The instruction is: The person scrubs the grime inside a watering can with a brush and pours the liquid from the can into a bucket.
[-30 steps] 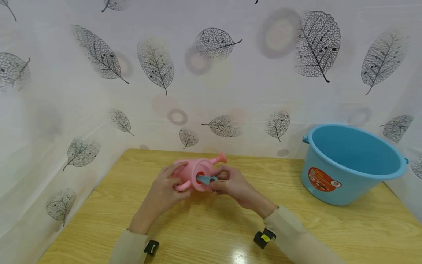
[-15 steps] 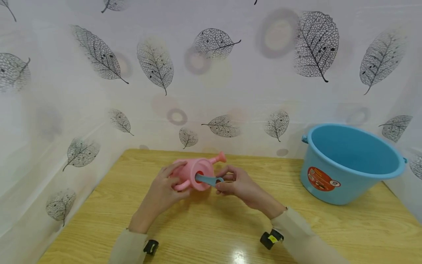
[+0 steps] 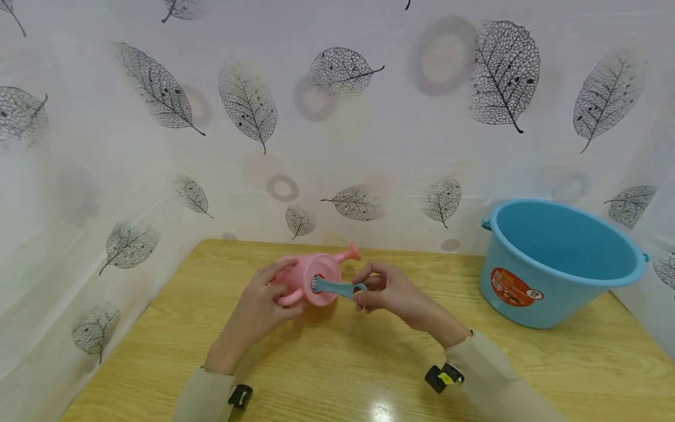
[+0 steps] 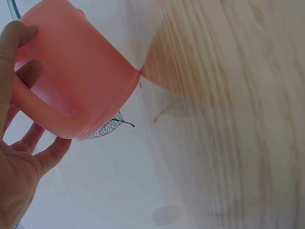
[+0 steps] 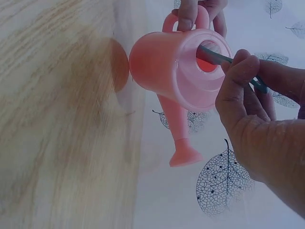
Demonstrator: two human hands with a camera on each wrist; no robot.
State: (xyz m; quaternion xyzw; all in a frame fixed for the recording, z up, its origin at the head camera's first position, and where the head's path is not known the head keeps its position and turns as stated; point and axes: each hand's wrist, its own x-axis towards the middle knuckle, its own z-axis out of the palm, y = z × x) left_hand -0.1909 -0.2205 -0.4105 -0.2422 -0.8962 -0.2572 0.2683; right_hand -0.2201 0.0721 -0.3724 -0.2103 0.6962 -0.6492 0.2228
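A pink watering can [image 3: 295, 275] is tipped over at the middle of the table, its mouth facing me and its spout pointing back and right. My left hand [image 3: 258, 305] grips it round the body and handle, seen close up in the left wrist view. A small blue toy rake [image 3: 337, 288] with a pale pronged head and a ring-ended handle reaches into the can's mouth. My right hand [image 3: 390, 296] pinches the ring end between thumb and fingers. In the right wrist view, the rake's head lies at the can's opening, with something red inside.
A large blue bucket [image 3: 527, 305] with a red label stands upright at the right of the wooden table [image 3: 316, 375]. Behind the table hangs a pale leaf-patterned sheet [image 3: 369, 146], close beyond the can's spout.
My right hand has moved to the right with the rake, drawing more of it out of the can's mouth until its pronged head shows. My left hand and the can hold still.
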